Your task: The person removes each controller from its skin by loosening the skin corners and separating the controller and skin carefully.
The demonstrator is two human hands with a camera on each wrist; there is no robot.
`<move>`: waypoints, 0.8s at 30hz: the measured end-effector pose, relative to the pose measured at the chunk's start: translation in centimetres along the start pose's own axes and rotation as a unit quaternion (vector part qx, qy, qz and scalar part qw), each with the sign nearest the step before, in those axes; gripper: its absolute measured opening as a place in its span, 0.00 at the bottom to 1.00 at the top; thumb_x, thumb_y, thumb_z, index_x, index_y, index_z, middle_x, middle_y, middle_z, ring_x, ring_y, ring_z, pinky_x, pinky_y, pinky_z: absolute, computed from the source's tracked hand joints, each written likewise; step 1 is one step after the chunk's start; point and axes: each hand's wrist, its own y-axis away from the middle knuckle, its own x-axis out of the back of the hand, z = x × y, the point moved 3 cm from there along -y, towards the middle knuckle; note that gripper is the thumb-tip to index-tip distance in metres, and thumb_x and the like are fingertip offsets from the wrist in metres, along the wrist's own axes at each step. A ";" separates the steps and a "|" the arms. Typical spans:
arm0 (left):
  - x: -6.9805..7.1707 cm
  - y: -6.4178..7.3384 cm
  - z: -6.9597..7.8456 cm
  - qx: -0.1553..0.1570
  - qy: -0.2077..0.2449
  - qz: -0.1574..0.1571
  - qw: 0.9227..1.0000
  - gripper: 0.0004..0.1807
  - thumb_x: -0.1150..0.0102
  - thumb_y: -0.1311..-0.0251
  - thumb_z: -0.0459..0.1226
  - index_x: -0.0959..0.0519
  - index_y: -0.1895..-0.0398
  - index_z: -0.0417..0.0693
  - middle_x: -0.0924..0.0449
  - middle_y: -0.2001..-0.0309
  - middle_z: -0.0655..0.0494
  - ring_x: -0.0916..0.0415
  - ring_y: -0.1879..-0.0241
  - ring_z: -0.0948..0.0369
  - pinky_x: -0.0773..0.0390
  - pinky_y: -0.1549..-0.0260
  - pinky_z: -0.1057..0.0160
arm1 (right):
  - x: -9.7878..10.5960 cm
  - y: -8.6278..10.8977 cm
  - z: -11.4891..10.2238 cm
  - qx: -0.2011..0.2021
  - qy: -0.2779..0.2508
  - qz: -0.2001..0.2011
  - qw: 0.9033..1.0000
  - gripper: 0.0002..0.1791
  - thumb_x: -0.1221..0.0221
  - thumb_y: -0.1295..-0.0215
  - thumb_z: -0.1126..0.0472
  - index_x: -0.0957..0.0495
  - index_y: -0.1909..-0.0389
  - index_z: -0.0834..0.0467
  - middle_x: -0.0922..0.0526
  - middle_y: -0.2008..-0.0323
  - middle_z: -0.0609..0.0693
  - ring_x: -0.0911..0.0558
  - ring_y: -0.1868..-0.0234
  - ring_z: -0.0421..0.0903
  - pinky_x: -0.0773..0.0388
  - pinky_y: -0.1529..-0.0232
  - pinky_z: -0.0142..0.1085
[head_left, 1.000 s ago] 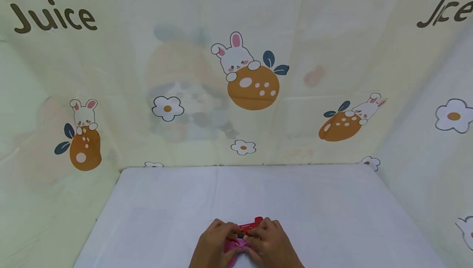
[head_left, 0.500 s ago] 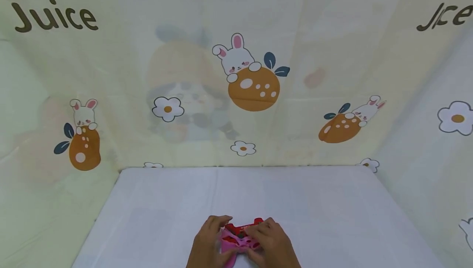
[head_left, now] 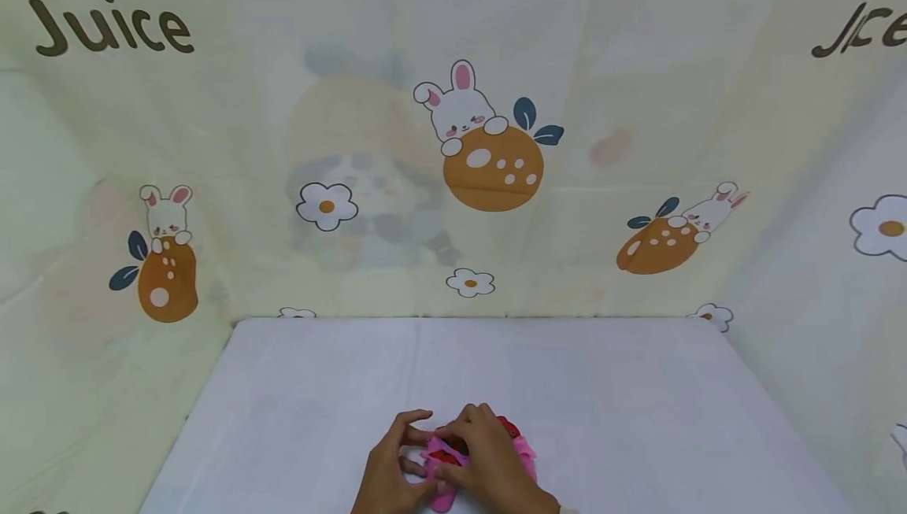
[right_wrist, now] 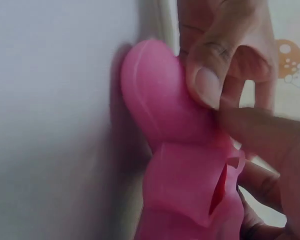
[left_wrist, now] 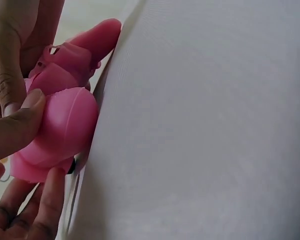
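Note:
A red game controller (head_left: 509, 426) sits partly inside a stretchy pink silicone cover (head_left: 528, 456), low in the middle of the head view. My left hand (head_left: 393, 468) holds the cover's left end, its thumb on the near side and its fingers spread around the far side. Reaching across the middle, my right hand (head_left: 490, 459) pinches the cover's edge near that left end and hides much of the controller. The right wrist view shows the cover's rounded grip (right_wrist: 157, 95) close against the table, with red (right_wrist: 218, 192) showing through a slit.
A white cloth (head_left: 319, 388) covers the table around both hands. Printed curtains with rabbits and an orange fruit (head_left: 494, 170) hang at the back and along both sides.
My right hand has moved left across the controller, from its right side to the cover's left end. The pink cover's right end now shows beyond the right hand. My left hand stays near the left end.

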 end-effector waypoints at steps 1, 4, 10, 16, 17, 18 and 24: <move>0.0 0.0 0.0 0.004 0.002 0.002 1.000 0.49 0.18 0.60 0.45 0.35 0.32 0.52 0.19 0.51 0.52 0.16 0.62 0.61 0.15 0.68 0.64 | 0.0 -0.2 0.0 -0.004 0.002 -0.004 1.000 0.21 0.26 0.50 0.47 0.14 0.53 0.47 0.26 0.65 0.38 0.34 0.60 0.34 0.31 0.62 0.27; 0.2 -0.2 -0.2 0.017 0.002 0.000 1.000 0.50 0.17 0.63 0.44 0.34 0.33 0.53 0.20 0.54 0.53 0.18 0.65 0.63 0.15 0.70 0.62 | 0.1 -0.5 -0.2 -0.020 -0.006 -0.013 1.000 0.19 0.25 0.51 0.50 0.15 0.57 0.45 0.26 0.67 0.39 0.34 0.62 0.34 0.32 0.64 0.27; 0.8 -1.2 -0.3 0.023 -0.007 -0.039 0.999 0.51 0.16 0.67 0.39 0.33 0.34 0.61 0.24 0.55 0.53 0.24 0.63 0.62 0.17 0.72 0.63 | 0.4 -1.2 -1.0 -0.060 -0.027 -0.048 0.997 0.17 0.25 0.53 0.54 0.19 0.62 0.47 0.28 0.69 0.40 0.35 0.64 0.37 0.36 0.66 0.28; 1.1 -1.8 -0.1 0.028 -0.008 -0.066 0.997 0.50 0.16 0.67 0.40 0.33 0.34 0.64 0.26 0.55 0.51 0.27 0.66 0.60 0.21 0.77 0.65 | 0.6 -2.0 -1.7 -0.054 0.003 -0.096 0.994 0.18 0.24 0.53 0.56 0.24 0.65 0.49 0.31 0.71 0.41 0.37 0.64 0.39 0.39 0.65 0.30; 1.1 -1.8 -0.2 0.030 -0.009 -0.067 0.997 0.50 0.16 0.66 0.41 0.33 0.35 0.63 0.26 0.56 0.51 0.27 0.66 0.60 0.21 0.77 0.65 | 0.7 -2.1 -1.7 -0.053 0.002 -0.103 0.993 0.18 0.24 0.53 0.56 0.23 0.66 0.48 0.31 0.70 0.41 0.37 0.64 0.39 0.39 0.65 0.30; 1.1 -1.8 -0.2 0.031 -0.008 -0.068 0.997 0.50 0.16 0.66 0.41 0.33 0.35 0.62 0.27 0.56 0.50 0.27 0.66 0.60 0.20 0.77 0.65 | 0.7 -2.2 -1.7 -0.049 0.000 -0.107 0.993 0.17 0.24 0.53 0.56 0.23 0.66 0.48 0.30 0.70 0.41 0.36 0.64 0.38 0.39 0.65 0.30; 0.7 -1.7 -0.4 0.042 -0.009 -0.070 0.997 0.54 0.18 0.63 0.40 0.39 0.29 0.68 0.27 0.45 0.53 0.27 0.64 0.60 0.19 0.74 0.64 | 0.6 -2.2 -1.6 -0.072 -0.031 -0.115 0.990 0.21 0.24 0.52 0.58 0.24 0.61 0.51 0.29 0.69 0.43 0.35 0.64 0.39 0.35 0.66 0.29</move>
